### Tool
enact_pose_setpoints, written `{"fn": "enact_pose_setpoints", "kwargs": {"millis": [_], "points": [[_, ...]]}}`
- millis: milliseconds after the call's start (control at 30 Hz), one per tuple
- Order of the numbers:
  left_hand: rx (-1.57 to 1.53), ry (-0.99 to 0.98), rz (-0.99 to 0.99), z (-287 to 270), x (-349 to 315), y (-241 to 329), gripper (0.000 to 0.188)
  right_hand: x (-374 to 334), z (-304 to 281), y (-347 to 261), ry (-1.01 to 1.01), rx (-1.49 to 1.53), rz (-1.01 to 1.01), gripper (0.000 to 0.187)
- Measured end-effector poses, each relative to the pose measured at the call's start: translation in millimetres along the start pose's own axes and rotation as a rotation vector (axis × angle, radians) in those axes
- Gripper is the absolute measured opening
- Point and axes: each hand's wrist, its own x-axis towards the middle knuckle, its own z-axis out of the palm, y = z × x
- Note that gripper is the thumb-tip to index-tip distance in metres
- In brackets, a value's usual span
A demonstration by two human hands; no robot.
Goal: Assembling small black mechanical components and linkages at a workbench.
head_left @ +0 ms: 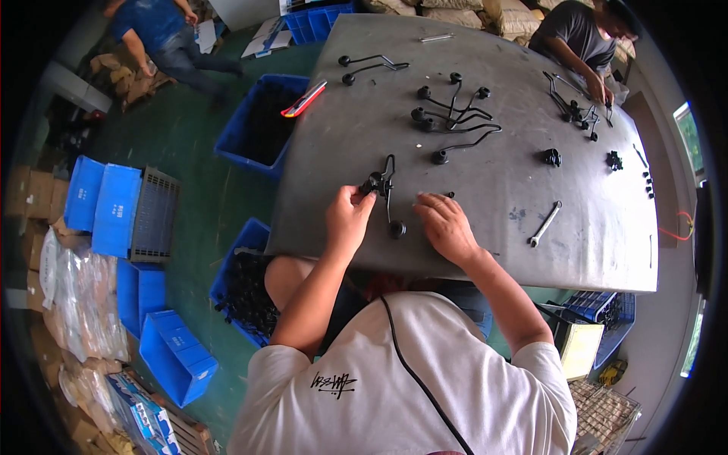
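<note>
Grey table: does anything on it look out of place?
The red-and-white utility knife does: one end appears to poke past the left edge of the table, toward a blue bin, so it might get knocked off.

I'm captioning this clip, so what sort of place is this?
Probably an assembly workshop: bent black rods and a wrench lie on a grey table, with blue crates on the floor.

Visible are one held black rod (387, 186), one grey table (489, 193), one red knife (304, 99), two other people (580, 38).
</note>
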Motion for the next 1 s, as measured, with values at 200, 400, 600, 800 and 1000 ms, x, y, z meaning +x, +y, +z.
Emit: {"fn": "enact_pose_setpoints", "kwargs": {"millis": [200, 400, 600, 800, 1000], "points": [[-0.177, -0.033, -0.083, -4, 0, -1, 0.030, -8, 4, -11, 0.013, -0.204, 0.330, 0.033], [-0.272, -0.132, -0.142, -5, 0, -4, 0.025, -4, -1, -2, -0.186, -0.105, 0.320, 0.032], [-0.386, -0.155, -0.172, -7, -1, -8, 0.028, -2, -26, 13, -0.221, 0.037, 0.075, 0.030], [-0.417, -0.211, -0.175, -5, -2, -8, 0.028, 10, -22, 12, -0.235, 0.313, 0.343, 0.026], [-0.436, -0.229, -0.192, -2, -10, 1, 0.025, 51, 1, -35, 0.083, 0.580, 0.417, 0.028]]}}
